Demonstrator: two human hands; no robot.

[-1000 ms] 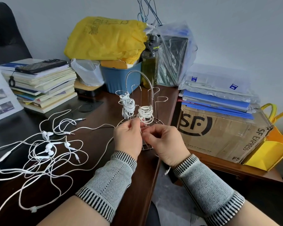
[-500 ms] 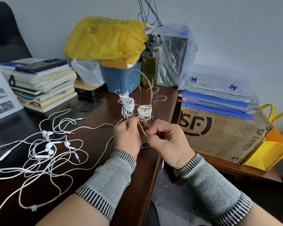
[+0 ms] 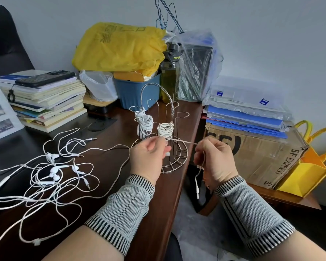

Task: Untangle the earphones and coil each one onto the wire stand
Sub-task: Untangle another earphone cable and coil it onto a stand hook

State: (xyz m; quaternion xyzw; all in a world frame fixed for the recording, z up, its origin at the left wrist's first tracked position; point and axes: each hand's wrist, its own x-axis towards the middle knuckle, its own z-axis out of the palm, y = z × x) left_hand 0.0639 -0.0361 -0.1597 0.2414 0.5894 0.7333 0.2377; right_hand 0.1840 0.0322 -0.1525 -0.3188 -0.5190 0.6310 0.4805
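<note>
A chrome wire stand (image 3: 179,155) sits near the desk's right edge. One coiled white earphone (image 3: 144,123) hangs on its left post. A second coil (image 3: 165,130) wraps a middle post. Its cord (image 3: 184,141) runs taut to the right into my right hand (image 3: 214,161), which pinches it; the plug end (image 3: 197,187) dangles below that hand. My left hand (image 3: 148,159) is closed just in front of the stand's base, holding the cord under the coil. A tangle of white earphones (image 3: 51,172) lies on the desk to the left.
Stacked books with a phone (image 3: 45,78) stand at back left. A blue bin (image 3: 137,92), yellow bag (image 3: 119,48) and bottle (image 3: 170,74) sit behind the stand. An SF cardboard box (image 3: 256,153) and yellow tote (image 3: 307,172) stand right, beyond the desk edge.
My right hand has drawn away to the right, pulling the cord tight from the second coil. The plug now hangs lower in plain view. My left hand stayed by the stand's base.
</note>
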